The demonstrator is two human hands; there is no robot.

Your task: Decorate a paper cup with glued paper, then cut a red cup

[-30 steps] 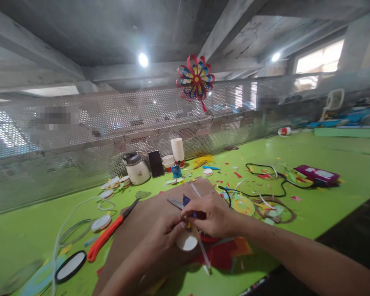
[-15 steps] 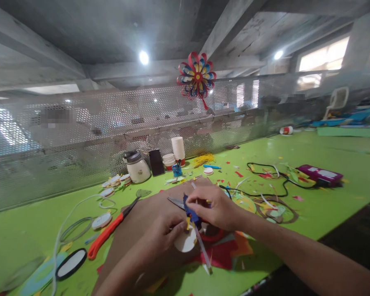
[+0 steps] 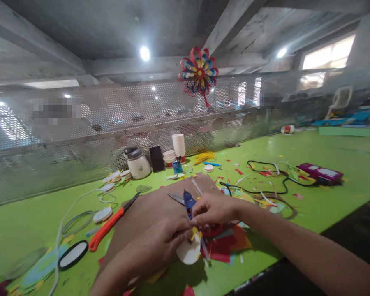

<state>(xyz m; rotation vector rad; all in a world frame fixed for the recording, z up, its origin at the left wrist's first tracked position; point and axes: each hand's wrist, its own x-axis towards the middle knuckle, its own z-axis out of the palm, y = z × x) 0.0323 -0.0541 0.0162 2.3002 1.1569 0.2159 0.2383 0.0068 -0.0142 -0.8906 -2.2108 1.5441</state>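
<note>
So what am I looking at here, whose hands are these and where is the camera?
The camera sits on a person's head, looking forward and down, so you see their own two bare hands. The left hand holds a white paper disc with small yellow bits on it; the right hand pinches a blue strip just above it. They work over a brown cardboard sheet on a green table. Around lie orange-handled scissors, a black cable, paper scraps and a white jug. A paper flower hangs on the mesh screen.

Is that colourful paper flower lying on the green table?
No, the paper flower hangs up on the perforated metal screen, well above the green table.
</note>
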